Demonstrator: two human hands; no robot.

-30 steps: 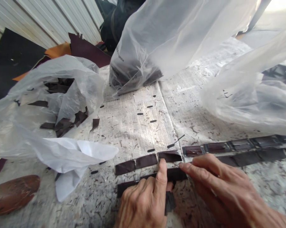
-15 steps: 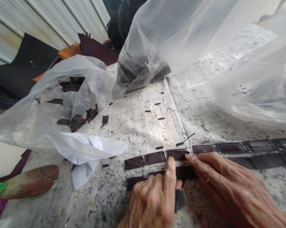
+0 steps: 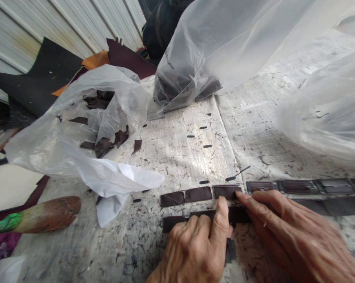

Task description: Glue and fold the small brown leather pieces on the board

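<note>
Small dark brown rectangular pieces [image 3: 198, 193] lie in a row on the pale, stained work surface [image 3: 177, 157]. My left hand [image 3: 199, 239] has its index fingertip on the lower edge of one dark piece [image 3: 227, 191], its other fingers curled under. My right hand [image 3: 295, 228] touches the right end of that same piece with its index fingertip; its thumb is hidden. Further right, the row goes on with dark-framed pieces [image 3: 297, 186]. Below the row runs a second line of dark pieces [image 3: 173, 223], partly covered by my hands. A small dark stack [image 3: 230, 251] shows beside my left hand.
A clear bag with dark scraps [image 3: 103, 143] and a white sheet [image 3: 115, 182] lie left. A tall clear bag [image 3: 183, 78] stands behind; another plastic bag [image 3: 327, 114] is right. A brown tool handle [image 3: 53, 214] lies lower left, with leather offcuts [image 3: 56, 63] beyond.
The whole view has shifted, so the hands and surroundings appear slightly further right. Both index fingertips remain on the same dark piece.
</note>
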